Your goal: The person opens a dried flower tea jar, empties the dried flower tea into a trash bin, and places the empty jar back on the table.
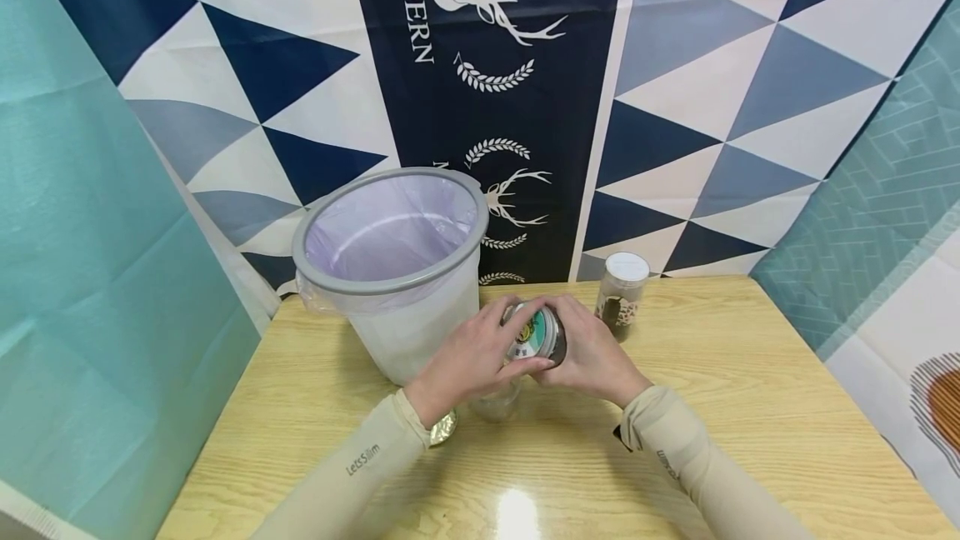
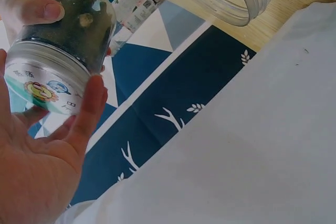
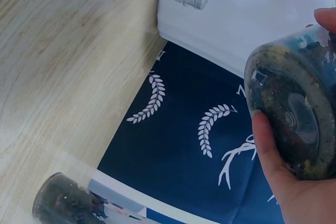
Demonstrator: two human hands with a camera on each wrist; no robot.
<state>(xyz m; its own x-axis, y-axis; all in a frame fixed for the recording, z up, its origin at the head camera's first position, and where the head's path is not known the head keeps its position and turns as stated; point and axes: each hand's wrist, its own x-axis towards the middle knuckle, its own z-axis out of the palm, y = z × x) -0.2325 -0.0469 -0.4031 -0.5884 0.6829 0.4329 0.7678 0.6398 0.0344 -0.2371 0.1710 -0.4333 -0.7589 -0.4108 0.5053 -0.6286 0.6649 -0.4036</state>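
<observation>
A clear jar [image 2: 79, 22] with dark, lumpy contents is held tilted over the table, its lid facing my left side. My left hand [image 1: 475, 357] grips the round lid [image 1: 529, 337], fingers and thumb spread about its rim; the lid carries a white and green cartoon label. My right hand [image 1: 588, 352] holds the jar's body. In the right wrist view the jar's base [image 3: 289, 119] faces the camera, with the right thumb along its edge. Below the hands stands an uncovered clear jar [image 1: 497, 402]. Beside the left wrist lies a gold lid [image 1: 443, 427], partly hidden.
A white bin [image 1: 420, 323] with a grey rim and lilac liner stands at the back left of the wooden table [image 1: 720, 407]. Another jar [image 1: 622, 294], white-lidded with dark contents, is at the back right. Patterned cloth [image 1: 517, 115] hangs behind.
</observation>
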